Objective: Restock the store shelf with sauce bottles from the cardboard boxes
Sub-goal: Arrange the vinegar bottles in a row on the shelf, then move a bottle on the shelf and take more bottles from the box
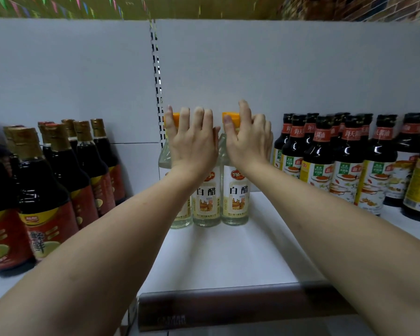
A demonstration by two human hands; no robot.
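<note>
Head view: at nine o'clock, dark sauce bottles [46, 190] with gold foil caps and red labels stand in rows on the white shelf [228, 258]. At the centre, three clear vinegar bottles [206, 202] stand upright side by side, touching, well back from the shelf's front edge. My left hand [192, 141] lies flat against the upper parts of the left two, fingers straight, grasping nothing. My right hand [249, 141] grasps the right vinegar bottle [238, 197] at its top, thumb across the front of the orange cap [233, 118] and fingers curled behind it. At three o'clock, soy sauce bottles [344, 161] with black caps stand in rows nearby.
</note>
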